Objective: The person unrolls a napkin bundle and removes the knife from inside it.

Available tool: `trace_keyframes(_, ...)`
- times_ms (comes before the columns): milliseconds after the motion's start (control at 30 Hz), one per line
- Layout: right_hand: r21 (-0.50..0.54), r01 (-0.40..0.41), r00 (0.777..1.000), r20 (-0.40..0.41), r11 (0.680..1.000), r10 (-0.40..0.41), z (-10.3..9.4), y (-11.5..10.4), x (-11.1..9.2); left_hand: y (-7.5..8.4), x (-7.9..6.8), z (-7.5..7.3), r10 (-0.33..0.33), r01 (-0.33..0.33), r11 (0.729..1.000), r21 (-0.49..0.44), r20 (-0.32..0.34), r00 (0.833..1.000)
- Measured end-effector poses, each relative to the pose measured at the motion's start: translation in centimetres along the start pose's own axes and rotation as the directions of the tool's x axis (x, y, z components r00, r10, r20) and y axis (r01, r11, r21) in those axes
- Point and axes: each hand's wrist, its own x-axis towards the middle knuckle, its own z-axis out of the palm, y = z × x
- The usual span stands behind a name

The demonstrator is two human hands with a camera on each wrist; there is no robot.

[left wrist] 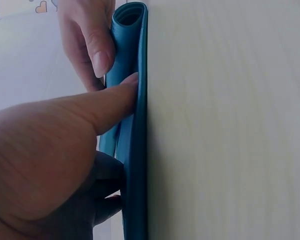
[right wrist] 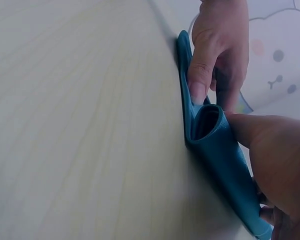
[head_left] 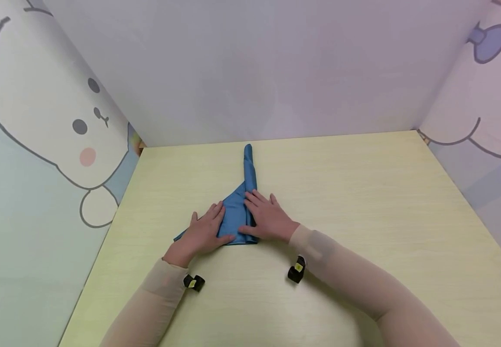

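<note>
A blue cloth [head_left: 234, 217] lies on the table, folded into a slanted flat part with a narrow roll [head_left: 249, 168] along its right side. The roll's spiral end faces the near edge in both wrist views. My left hand [head_left: 200, 233] rests on the flat part with fingers extended and thumb toward the roll. On the roll lies my right hand [head_left: 270, 217], its extended fingers and thumb touching it. In the right wrist view, the right thumb [right wrist: 245, 127] meets the top of the roll. The hands cover parts of the cloth.
The pale wooden table [head_left: 354, 202] extends around the cloth. A plain wall [head_left: 250, 72] stands behind it, and panels with cartoon animals flank both sides. Each wrist carries a small black camera [head_left: 296, 271].
</note>
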Motion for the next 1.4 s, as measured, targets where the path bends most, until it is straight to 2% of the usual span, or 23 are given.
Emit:
trace_keyframes(600, 0.064, -0.016, 1.000, 0.011, 0.998, 0.015, -0.5, 0.8, -0.9, 0.1, -0.1, 0.0, -0.007, 0.007, 1.000, -0.004, -0.002, 1.000)
trace_keyframes(1000, 0.110, 0.017, 0.999, 0.039, 0.994, -0.022, -0.8, 1.9, -1.4, -0.1, -0.1, -0.1, 0.001, -0.001, 1.000, -0.022, -0.006, 1.000)
trace_keyframes(1400, 0.185, 0.050, 0.999, 0.011, 0.981, -0.053, -0.8, 3.2, -2.1, 0.0, -0.2, -0.3, 0.010, -0.010, 1.000, -0.018, -0.010, 1.000)
